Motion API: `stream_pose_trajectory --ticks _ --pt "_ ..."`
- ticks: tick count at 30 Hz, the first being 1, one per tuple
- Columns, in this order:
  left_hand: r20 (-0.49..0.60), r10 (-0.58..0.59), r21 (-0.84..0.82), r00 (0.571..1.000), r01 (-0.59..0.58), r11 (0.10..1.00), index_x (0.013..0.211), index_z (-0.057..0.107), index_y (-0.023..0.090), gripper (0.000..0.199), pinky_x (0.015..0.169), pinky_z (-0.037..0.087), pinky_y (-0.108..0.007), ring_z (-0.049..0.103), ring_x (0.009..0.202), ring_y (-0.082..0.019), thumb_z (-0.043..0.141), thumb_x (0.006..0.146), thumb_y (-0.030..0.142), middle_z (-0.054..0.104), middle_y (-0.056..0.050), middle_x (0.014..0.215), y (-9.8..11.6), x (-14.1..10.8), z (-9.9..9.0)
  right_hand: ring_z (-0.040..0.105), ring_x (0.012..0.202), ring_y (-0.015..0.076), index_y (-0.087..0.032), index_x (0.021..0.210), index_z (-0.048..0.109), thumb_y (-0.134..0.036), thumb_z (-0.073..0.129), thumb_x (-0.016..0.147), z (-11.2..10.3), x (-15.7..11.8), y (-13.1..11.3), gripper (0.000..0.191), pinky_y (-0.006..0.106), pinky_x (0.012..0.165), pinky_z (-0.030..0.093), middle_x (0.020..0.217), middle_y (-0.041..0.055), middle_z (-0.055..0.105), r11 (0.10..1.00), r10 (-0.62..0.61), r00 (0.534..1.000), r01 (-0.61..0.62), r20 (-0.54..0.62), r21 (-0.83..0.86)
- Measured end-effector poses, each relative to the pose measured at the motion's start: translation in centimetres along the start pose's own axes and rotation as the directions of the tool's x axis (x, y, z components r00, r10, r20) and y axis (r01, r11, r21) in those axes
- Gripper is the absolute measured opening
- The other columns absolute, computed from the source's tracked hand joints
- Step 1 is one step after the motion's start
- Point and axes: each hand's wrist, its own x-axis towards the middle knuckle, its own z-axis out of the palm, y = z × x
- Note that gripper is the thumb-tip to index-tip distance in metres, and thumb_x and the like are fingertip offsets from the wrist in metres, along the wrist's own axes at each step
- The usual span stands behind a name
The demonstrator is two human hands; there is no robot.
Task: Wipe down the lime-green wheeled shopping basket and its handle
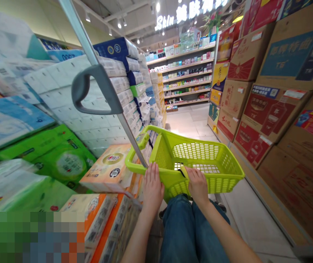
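A lime-green plastic shopping basket sits in front of my legs, its floor a grid of holes. My left hand lies over the basket's near rim, fingers pointing forward. My right hand grips the rim farther along, beside a yellow strap. A long metal pole rises from the basket's left corner past my left hand, carrying a grey plastic pull handle. Nothing shows inside the basket except the grid.
Stacked tissue packs wall the left side, close to the basket. Printed cardboard cartons wall the right. The tiled aisle floor runs ahead to cosmetics shelves. My jeans-clad legs lie below the basket.
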Motion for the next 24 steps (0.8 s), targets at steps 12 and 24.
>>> stream_pose_trajectory --ticks 12,24 --pt "-0.017 0.026 -0.021 1.0 -0.026 0.999 0.154 0.023 0.009 0.08 0.12 0.033 -0.05 0.027 0.15 -0.029 0.051 0.079 0.005 0.041 -0.018 0.155 -0.1 -0.4 -0.3 0.036 0.144 0.0231 -0.026 0.154 0.035 0.002 0.035 0.08 2.0 -2.9 2.4 0.079 0.05 0.116 0.033 0.149 0.0048 0.052 0.981 -0.11 0.978 0.136 -0.179 0.142" --pt "-0.056 0.039 -0.032 0.998 -0.041 0.999 0.157 0.016 0.013 0.075 0.119 0.034 -0.05 0.033 0.148 -0.029 0.043 0.087 0.007 0.046 -0.019 0.152 0.8 -0.3 0.7 0.039 0.14 0.0241 -0.024 0.15 0.043 0.0 0.044 0.078 1.8 1.9 -9.7 0.075 0.045 0.114 0.034 0.15 0.0058 0.051 0.992 0.019 0.999 -0.024 0.041 0.127"
